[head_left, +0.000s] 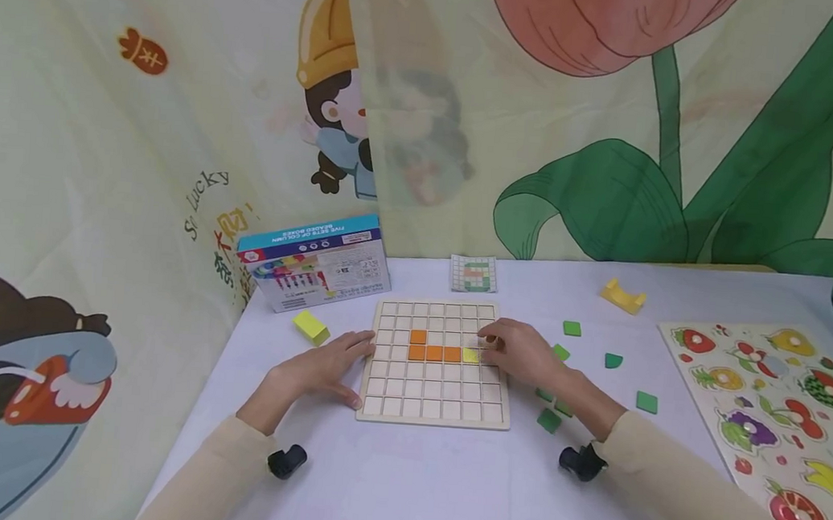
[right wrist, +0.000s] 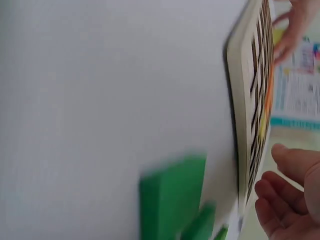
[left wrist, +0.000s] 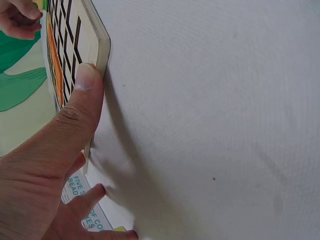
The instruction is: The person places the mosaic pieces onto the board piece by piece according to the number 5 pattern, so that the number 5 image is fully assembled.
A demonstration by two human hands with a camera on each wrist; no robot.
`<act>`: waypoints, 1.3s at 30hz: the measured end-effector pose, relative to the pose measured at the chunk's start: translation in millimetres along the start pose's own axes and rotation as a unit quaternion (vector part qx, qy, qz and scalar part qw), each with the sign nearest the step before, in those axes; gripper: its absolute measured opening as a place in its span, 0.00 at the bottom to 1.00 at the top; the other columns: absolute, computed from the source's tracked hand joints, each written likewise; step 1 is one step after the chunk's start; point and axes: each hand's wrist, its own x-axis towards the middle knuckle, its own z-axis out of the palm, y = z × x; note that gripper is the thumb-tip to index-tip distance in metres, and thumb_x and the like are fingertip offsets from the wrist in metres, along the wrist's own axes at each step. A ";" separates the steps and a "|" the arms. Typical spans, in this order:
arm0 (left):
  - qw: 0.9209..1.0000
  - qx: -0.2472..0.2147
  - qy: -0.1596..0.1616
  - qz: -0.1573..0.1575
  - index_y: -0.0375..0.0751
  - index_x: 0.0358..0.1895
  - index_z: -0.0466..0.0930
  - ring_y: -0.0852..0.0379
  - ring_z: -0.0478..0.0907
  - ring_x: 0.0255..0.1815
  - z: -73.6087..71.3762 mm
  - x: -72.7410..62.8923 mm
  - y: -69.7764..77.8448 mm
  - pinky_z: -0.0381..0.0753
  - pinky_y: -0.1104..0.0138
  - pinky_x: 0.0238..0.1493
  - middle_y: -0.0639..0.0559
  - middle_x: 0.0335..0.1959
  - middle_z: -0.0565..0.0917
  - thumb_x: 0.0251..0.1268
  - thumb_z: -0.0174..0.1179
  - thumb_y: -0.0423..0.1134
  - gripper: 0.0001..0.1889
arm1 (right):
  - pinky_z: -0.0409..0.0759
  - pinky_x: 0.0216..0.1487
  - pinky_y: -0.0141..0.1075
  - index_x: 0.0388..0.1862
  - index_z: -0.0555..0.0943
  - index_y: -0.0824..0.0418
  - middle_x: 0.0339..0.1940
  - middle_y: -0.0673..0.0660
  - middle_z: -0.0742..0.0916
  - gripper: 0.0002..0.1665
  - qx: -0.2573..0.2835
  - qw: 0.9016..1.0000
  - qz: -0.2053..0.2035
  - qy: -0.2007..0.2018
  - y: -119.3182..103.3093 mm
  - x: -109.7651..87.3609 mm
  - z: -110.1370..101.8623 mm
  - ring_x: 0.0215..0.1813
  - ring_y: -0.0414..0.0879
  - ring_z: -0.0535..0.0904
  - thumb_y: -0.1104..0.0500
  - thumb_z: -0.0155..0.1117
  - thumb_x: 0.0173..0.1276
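Observation:
A wooden grid board [head_left: 432, 410] lies on the table. In its cells sit several orange tiles [head_left: 435, 353] in an L shape, with a yellow tile [head_left: 470, 356] at the right end of the row. My left hand [head_left: 322, 364] rests along the board's left edge, fingers spread. In the left wrist view its thumb [left wrist: 86, 77] presses the board's rim near a corner. Over the board's right side hovers my right hand [head_left: 526, 354], beside the yellow tile. Its fingers are loosely bent, and the right wrist view shows a gap between thumb and fingers with nothing visible in it.
Green pieces [head_left: 647, 402] lie scattered right of the board. Yellow blocks [head_left: 311, 327] stand left, near a printed box [head_left: 321, 273]. Behind are a pattern card [head_left: 473, 274] and a yellow notched piece [head_left: 623, 296]. A fruit-picture sheet [head_left: 704, 393] covers the far right.

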 end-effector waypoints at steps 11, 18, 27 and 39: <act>1.000 0.009 -0.006 -0.010 0.45 0.73 0.60 0.45 0.48 0.80 0.0 -0.5 1.6 0.58 0.52 0.77 0.48 0.80 0.51 0.48 0.73 0.52 0.48 | 0.75 0.63 0.57 0.63 0.74 0.67 0.61 0.68 0.79 0.26 0.027 0.995 0.097 0.018 94.2 -20.1 -59.3 0.63 0.63 0.73 0.65 0.63 0.66; 1.000 -0.002 -0.007 -0.006 0.44 0.73 0.61 0.44 0.47 0.80 1.3 0.6 0.2 0.58 0.51 0.77 0.48 0.80 0.51 0.48 0.72 0.52 0.47 | 0.75 0.63 0.57 0.63 0.74 0.66 0.63 0.68 0.78 0.27 0.028 0.995 0.100 0.001 114.7 -28.6 -56.0 0.64 0.64 0.72 0.66 0.64 0.65; 1.000 -0.001 -0.007 -0.005 0.44 0.73 0.61 0.44 0.47 0.80 -0.4 0.3 0.9 0.58 0.50 0.77 0.48 0.79 0.51 0.48 0.73 0.53 0.48 | 0.79 0.59 0.54 0.61 0.76 0.67 0.57 0.68 0.82 0.25 0.017 0.995 0.092 0.022 109.1 -24.5 -51.9 0.58 0.61 0.77 0.68 0.64 0.64; 1.000 0.000 -0.008 -0.017 0.47 0.74 0.61 0.45 0.47 0.80 -0.4 0.0 2.3 0.58 0.50 0.77 0.49 0.80 0.51 0.47 0.73 0.53 0.48 | 0.81 0.53 0.45 0.61 0.78 0.62 0.53 0.60 0.84 0.24 0.037 0.997 0.066 -0.006 37.6 24.5 -28.8 0.54 0.53 0.78 0.63 0.65 0.65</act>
